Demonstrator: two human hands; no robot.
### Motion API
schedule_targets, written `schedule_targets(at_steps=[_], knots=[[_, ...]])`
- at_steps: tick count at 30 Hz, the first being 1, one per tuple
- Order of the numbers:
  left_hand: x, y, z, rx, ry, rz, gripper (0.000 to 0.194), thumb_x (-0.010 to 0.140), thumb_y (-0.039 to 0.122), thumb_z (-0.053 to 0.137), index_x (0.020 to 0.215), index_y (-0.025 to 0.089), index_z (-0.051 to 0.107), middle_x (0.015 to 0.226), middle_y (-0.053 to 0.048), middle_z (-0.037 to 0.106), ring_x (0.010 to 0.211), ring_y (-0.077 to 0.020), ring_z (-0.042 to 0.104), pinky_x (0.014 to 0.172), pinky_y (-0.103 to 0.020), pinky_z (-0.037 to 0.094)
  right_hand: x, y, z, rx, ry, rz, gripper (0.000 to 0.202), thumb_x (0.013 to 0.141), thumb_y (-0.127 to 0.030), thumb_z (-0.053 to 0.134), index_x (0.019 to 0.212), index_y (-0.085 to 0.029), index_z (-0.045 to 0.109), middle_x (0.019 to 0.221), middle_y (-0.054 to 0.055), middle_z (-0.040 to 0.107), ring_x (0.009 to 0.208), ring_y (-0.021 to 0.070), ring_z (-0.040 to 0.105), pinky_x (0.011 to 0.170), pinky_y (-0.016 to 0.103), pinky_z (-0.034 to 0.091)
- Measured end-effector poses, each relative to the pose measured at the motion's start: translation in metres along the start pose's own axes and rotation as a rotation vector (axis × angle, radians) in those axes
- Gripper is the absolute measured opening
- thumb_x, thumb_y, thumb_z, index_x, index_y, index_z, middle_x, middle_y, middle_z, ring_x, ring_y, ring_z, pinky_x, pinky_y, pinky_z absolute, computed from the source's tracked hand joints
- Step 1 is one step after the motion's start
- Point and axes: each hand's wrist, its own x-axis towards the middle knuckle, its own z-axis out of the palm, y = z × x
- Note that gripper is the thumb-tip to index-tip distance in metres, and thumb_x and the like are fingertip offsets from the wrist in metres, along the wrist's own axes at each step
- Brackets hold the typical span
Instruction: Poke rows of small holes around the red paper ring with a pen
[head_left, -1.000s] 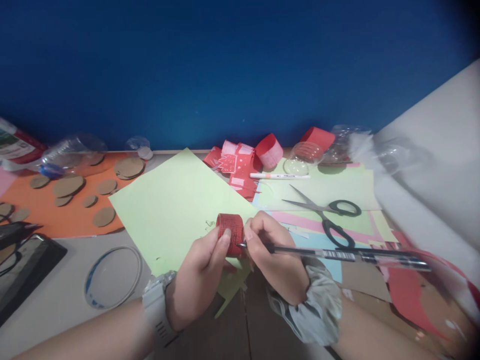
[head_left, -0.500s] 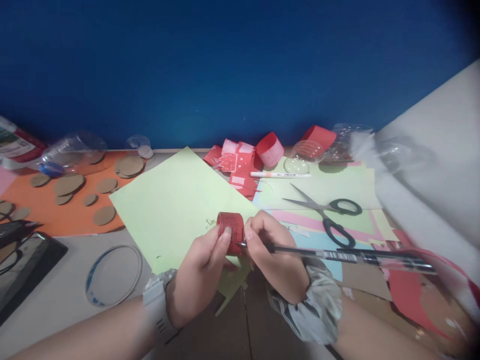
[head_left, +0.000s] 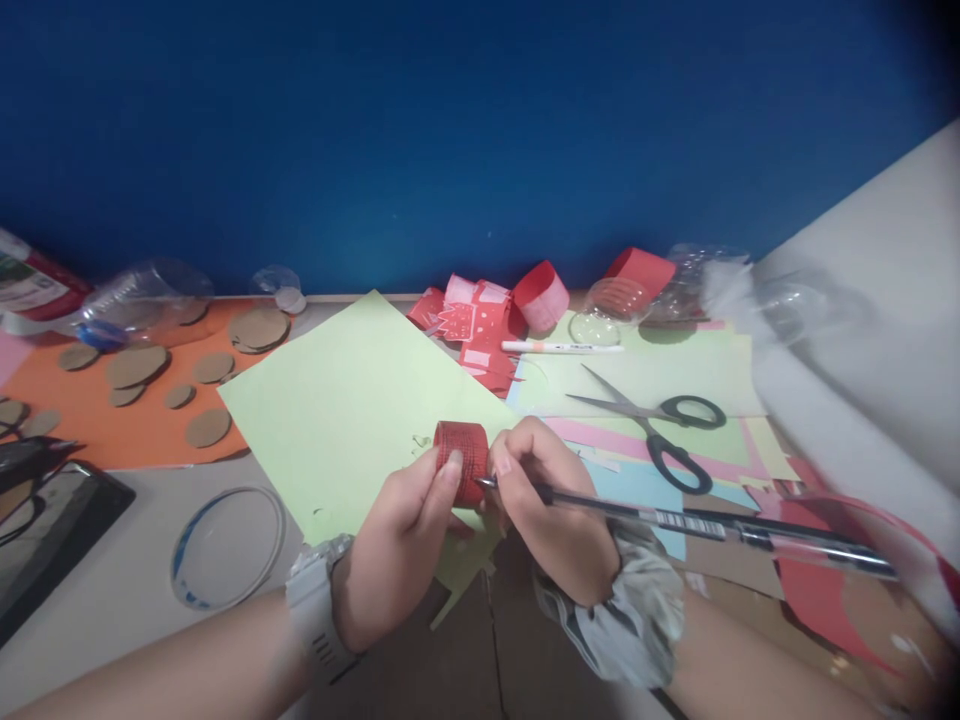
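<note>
My left hand (head_left: 401, 535) is closed on a small red paper ring (head_left: 466, 440) covered with dark pen lines, thumb on its outside. A long pen with a clear barrel (head_left: 675, 518) is pinched in my right hand (head_left: 551, 510), its tip touching or very near the ring's lower right side. Right fingertips also lie against or close to the ring's right edge. Under both hands lies a light green sheet of paper (head_left: 345, 390), with small dark marks on it near the ring.
Black-handled scissors (head_left: 637, 412) lie open on coloured paper at the right. Behind are a white marker (head_left: 562, 348), red paper pieces (head_left: 487, 365) and plastic bottle parts (head_left: 607, 310). At left are cardboard discs (head_left: 139, 367) on an orange sheet (head_left: 157, 435) and a tape ring (head_left: 180, 580).
The pen's far end has swung slightly down and to the right. Its tip stays at the ring's lower right, and both hands hold nearly the same place.
</note>
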Motion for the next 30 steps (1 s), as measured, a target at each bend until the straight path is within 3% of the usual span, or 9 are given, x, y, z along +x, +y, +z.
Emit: schedule_targets(at_steps=[6, 12, 18, 25, 30], knots=[[0.0020, 0.0018, 0.0003, -0.007, 0.007, -0.004, 0.029, 0.100, 0.033, 0.048, 0.075, 0.021, 0.056, 0.071, 0.002, 0.061, 0.065, -0.0135, 0.060, 0.061, -0.020, 0.055, 0.0005, -0.0030, -0.0001, -0.034, -0.045, -0.028, 0.024, 0.093, -0.020, 0.050, 0.071, -0.023, 0.039, 0.063, -0.006, 0.043, 0.054, 0.0111, 0.039, 0.053, 0.027, 0.033], [0.0011, -0.0005, -0.0005, 0.010, 0.005, 0.002, 0.029, 0.101, 0.035, 0.047, 0.076, 0.022, 0.053, 0.069, 0.004, 0.058, 0.063, -0.0120, 0.057, 0.063, -0.019, 0.054, -0.0007, -0.0027, -0.0004, -0.056, -0.007, 0.003, 0.026, 0.097, -0.027, 0.048, 0.073, -0.024, 0.040, 0.061, -0.007, 0.039, 0.054, 0.0118, 0.039, 0.054, 0.027, 0.033], [0.0003, 0.0024, 0.0003, 0.000, -0.007, -0.014, 0.029, 0.101, 0.035, 0.045, 0.078, 0.021, 0.056, 0.074, 0.001, 0.061, 0.071, -0.0147, 0.060, 0.063, -0.021, 0.056, 0.0015, -0.0058, -0.0006, -0.070, -0.051, -0.042, 0.025, 0.092, -0.022, 0.050, 0.069, -0.024, 0.038, 0.063, -0.006, 0.044, 0.055, 0.0114, 0.039, 0.053, 0.026, 0.035], [0.0035, 0.0008, 0.0003, 0.019, -0.009, -0.013, 0.030, 0.102, 0.036, 0.044, 0.078, 0.021, 0.054, 0.073, 0.002, 0.059, 0.067, -0.0135, 0.057, 0.064, -0.021, 0.054, -0.0014, -0.0022, -0.0002, -0.083, 0.001, 0.013, 0.027, 0.098, -0.030, 0.048, 0.073, -0.024, 0.040, 0.060, -0.006, 0.040, 0.054, 0.0124, 0.039, 0.054, 0.028, 0.032], [0.0023, 0.0012, -0.0007, 0.007, -0.001, -0.015, 0.030, 0.102, 0.035, 0.046, 0.077, 0.021, 0.054, 0.073, 0.002, 0.058, 0.068, -0.0140, 0.056, 0.064, -0.022, 0.054, 0.0005, -0.0051, -0.0011, -0.081, -0.045, -0.022, 0.026, 0.095, -0.025, 0.049, 0.071, -0.024, 0.039, 0.062, -0.005, 0.042, 0.054, 0.0121, 0.040, 0.054, 0.028, 0.034]])
